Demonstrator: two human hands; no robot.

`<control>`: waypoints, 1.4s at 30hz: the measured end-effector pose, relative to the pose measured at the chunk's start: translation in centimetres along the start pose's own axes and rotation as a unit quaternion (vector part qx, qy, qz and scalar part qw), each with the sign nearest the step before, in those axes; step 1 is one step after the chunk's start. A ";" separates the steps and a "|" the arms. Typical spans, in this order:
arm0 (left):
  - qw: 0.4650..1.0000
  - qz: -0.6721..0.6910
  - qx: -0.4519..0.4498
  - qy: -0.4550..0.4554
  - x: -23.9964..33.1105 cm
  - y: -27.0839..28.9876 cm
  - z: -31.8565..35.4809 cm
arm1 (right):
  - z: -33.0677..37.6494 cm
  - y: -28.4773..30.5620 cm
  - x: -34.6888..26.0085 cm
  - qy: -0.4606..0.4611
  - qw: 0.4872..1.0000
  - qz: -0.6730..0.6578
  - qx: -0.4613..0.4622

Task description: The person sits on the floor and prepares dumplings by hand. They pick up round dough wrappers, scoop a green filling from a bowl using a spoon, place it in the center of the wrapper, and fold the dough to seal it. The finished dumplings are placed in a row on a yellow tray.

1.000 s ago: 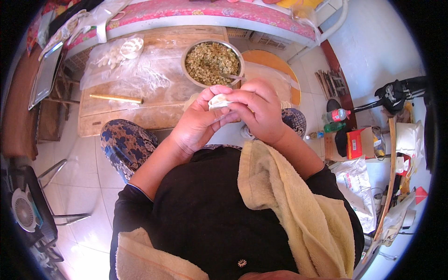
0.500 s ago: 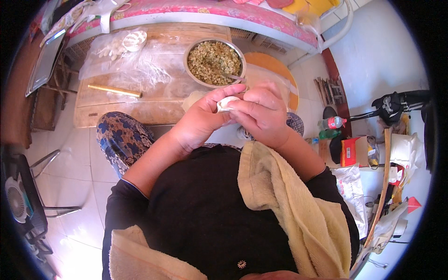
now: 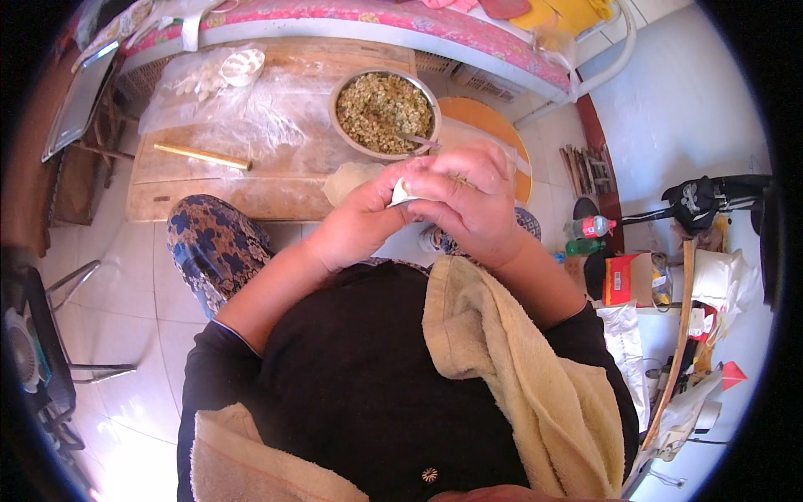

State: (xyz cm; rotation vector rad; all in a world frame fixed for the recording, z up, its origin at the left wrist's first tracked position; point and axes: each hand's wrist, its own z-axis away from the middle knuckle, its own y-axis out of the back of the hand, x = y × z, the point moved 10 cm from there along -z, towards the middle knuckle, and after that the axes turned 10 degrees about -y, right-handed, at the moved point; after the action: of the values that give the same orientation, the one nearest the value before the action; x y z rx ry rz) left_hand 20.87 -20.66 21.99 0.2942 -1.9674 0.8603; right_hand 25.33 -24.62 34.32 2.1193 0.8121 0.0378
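Observation:
My left hand (image 3: 358,227) and my right hand (image 3: 475,199) are together in front of my chest, their fingers closed on a small white dumpling (image 3: 401,194). Only a pale edge of it shows between the thumbs; the right fingers cover the rest. Just beyond the hands, a pale dough wrapper (image 3: 347,179) lies at the near edge of the wooden board (image 3: 167,194). Past it stands a metal bowl (image 3: 437,117) of chopped filling (image 3: 376,107), with a utensil handle (image 3: 416,140) sticking out on its right side.
A gold-coloured rolling pin (image 3: 203,156) lies on the board's left. Behind it are floury plastic sheeting (image 3: 268,121), small white pieces (image 3: 199,82) and a white dish (image 3: 242,67). A round orange-yellow surface (image 3: 520,151) is right of the bowl. Bottles (image 3: 588,227) and boxes stand at the right.
My right hand has folded further over the dumpling, and its fingers cover more of it. Both hands stay in nearly the same place, while the view has shifted slightly.

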 end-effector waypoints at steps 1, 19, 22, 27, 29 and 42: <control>0.997 -0.072 -0.022 -0.028 0.5 0.1 -0.2 | -0.1 -0.1 0.0 0.007 1.000 0.000 -0.008; 0.966 -0.230 -0.113 -0.031 -0.3 0.1 0.3 | -0.6 -2.6 -1.2 0.071 0.988 0.037 -0.135; 0.996 -0.078 -0.039 0.021 -1.4 0.3 0.4 | -0.1 -3.2 0.9 0.007 0.990 -0.067 -0.121; 0.998 0.047 0.037 0.006 -1.4 0.1 -0.1 | 0.6 -3.0 3.3 -0.114 0.962 -0.244 -0.038; 0.998 0.059 0.033 -0.015 -1.4 0.2 -0.5 | 0.9 -3.2 3.8 -0.133 0.955 -0.266 -0.026; 0.993 -0.065 0.067 0.074 -3.6 2.1 -0.3 | 3.3 -5.5 8.3 -0.227 0.925 -0.296 -0.071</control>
State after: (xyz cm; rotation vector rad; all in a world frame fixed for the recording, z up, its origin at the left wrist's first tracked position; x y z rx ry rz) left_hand 21.93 -19.41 18.14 0.4203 -1.7363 0.9049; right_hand 29.92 -19.84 26.14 1.5783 1.0830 -0.6680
